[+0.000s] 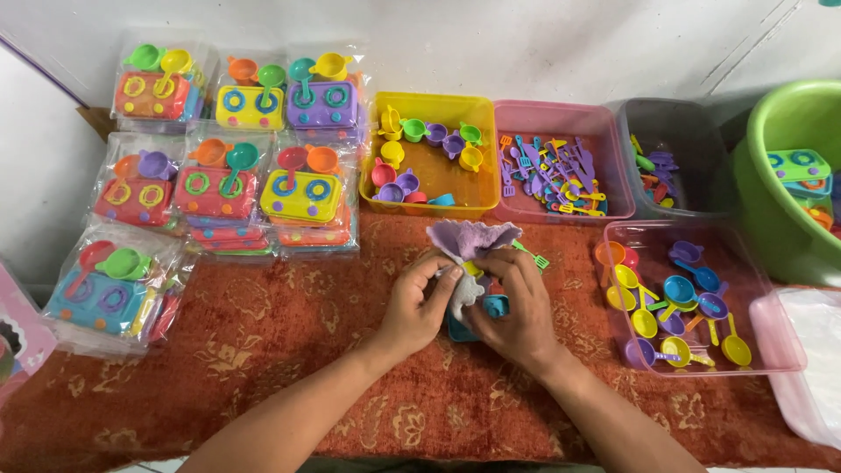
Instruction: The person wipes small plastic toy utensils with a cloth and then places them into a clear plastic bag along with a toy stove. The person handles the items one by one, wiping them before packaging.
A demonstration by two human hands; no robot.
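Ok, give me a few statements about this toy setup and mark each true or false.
1. Both hands, left hand and right hand, hold a clear bag over the red cloth. True.
2. The yellow bin holds spatulas. False: it holds small cups and pots; the spatulas lie in the pink bin.
3. Packed toy stoves lie on the left. True.
4. The green tub is on the left. False: it is at the far right.

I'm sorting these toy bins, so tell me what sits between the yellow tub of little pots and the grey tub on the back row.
In the head view, a pink tub of small spatulas sits between the yellow tub and the grey tub.
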